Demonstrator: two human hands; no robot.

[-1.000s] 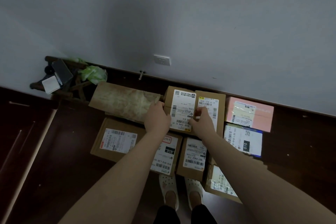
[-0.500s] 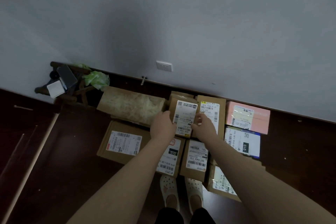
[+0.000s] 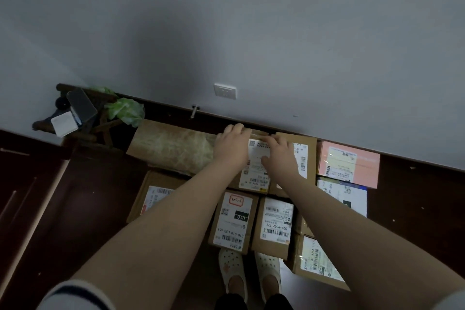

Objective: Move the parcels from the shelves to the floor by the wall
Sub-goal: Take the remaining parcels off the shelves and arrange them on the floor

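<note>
From my remote seat I see both arms stretched toward the small cardboard parcel [image 3: 254, 176], which sits on the dark floor [image 3: 88, 209] against the skirting of the grey wall [image 3: 251, 33]. The left hand [image 3: 232, 145] covers its far left corner with fingers bent over the edge by the wall (whether it truly grips, I cannot tell). The right hand [image 3: 278, 152] lies flat on the white label, fingers stretched out and holding nothing. At the parcel's 9 o'clock, touching it, lies a long paper-wrapped parcel [image 3: 173, 146]. At 3 o'clock is a larger brown box [image 3: 309, 156], with a pink parcel [image 3: 349, 163] beyond it. At 6 o'clock stand two labelled boxes [image 3: 234, 221].
</note>
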